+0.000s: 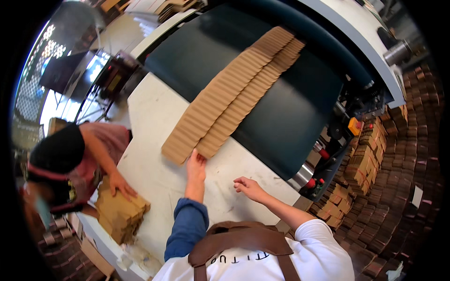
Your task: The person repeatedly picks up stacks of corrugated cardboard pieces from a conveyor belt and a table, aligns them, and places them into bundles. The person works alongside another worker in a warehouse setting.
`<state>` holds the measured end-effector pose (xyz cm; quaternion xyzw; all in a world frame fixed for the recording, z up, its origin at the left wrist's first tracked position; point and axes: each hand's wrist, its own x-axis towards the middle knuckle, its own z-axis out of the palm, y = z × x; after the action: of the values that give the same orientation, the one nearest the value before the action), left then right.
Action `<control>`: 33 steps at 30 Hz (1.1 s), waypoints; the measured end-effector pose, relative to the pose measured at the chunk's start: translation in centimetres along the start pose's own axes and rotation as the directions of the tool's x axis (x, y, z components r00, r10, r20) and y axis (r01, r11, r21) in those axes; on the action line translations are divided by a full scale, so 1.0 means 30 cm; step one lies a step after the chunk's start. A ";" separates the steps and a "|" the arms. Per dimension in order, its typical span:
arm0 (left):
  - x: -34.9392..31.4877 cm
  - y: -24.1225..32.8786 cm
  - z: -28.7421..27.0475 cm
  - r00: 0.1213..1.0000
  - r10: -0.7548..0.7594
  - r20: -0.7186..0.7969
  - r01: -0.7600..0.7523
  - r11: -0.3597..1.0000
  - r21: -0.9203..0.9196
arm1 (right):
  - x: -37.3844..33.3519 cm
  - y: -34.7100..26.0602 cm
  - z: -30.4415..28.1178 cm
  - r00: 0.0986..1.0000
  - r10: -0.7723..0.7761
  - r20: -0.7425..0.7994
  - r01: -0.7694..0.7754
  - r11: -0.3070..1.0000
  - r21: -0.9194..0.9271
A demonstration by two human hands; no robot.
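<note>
Two long overlapping rows of flat brown cardboard pieces (229, 98) run side by side from the dark belt onto the white tabletop (154, 107). At their near end my left hand (196, 171) grips the edge, between the two rows. One finger lies on top of the cardboard, and the others curl at the rim, partly hidden. To the right, above the bare tabletop, my right hand (251, 188) holds nothing. Its fingers are loosely bent and a little apart, not touching the cardboard.
The wide dark green belt (192, 56) sits inside a pale machine frame, with rollers and a yellow switch box (355, 126) at its right. A co-worker (79, 164) at the left rests a hand on a cardboard stack (119, 206). Many bundled cardboard stacks (398, 187) cover the right side.
</note>
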<state>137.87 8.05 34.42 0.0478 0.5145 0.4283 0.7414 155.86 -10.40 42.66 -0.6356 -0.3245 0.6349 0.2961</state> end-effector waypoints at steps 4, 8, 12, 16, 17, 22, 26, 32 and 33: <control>-0.042 0.030 0.122 0.996 0.034 0.086 -0.021 0.990 -0.140 | 0.105 -0.050 -0.174 0.978 -0.181 -0.103 0.182 0.983 0.000; -0.057 0.050 0.182 0.972 0.048 0.229 -0.055 0.998 0.022 | 0.204 -0.232 -0.403 0.932 -0.302 -0.198 0.284 0.952 -0.115; -0.099 0.100 0.365 0.956 0.047 0.289 -0.113 0.970 0.217 | 0.330 -0.419 -0.683 0.710 -0.606 -0.360 0.454 0.784 -0.423; -0.060 0.033 0.643 0.956 0.059 0.288 -0.144 0.948 0.284 | 0.560 -0.554 -0.951 0.436 -0.821 -0.368 0.319 0.523 -0.790; -0.019 -0.006 0.730 0.951 0.045 0.307 -0.141 0.945 0.296 | 0.622 -0.570 -1.029 0.450 -0.820 -0.354 0.223 0.487 -0.845; 0.204 -0.218 1.006 0.880 -0.081 0.468 -0.026 0.976 0.218 | 0.768 -0.606 -1.254 0.599 -0.703 -0.383 -0.018 0.467 -0.884; 0.187 -0.239 0.919 0.934 0.009 0.357 -0.083 0.978 0.194 | 0.762 -0.595 -1.175 0.663 -0.693 -0.283 0.062 0.427 -0.902; -0.178 0.003 0.246 0.991 -0.037 0.129 -0.016 0.922 0.386 | 0.407 -0.450 -0.647 0.701 -0.713 0.013 0.325 0.303 -0.896; -0.230 0.041 0.188 0.992 -0.008 0.129 -0.047 0.907 0.418 | 0.364 -0.496 -0.654 0.793 -0.608 0.051 0.386 0.436 -0.813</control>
<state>140.98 6.19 42.65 0.2389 0.5455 0.3110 0.7407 174.73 8.05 48.04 -0.6467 -0.7029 0.2213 0.1968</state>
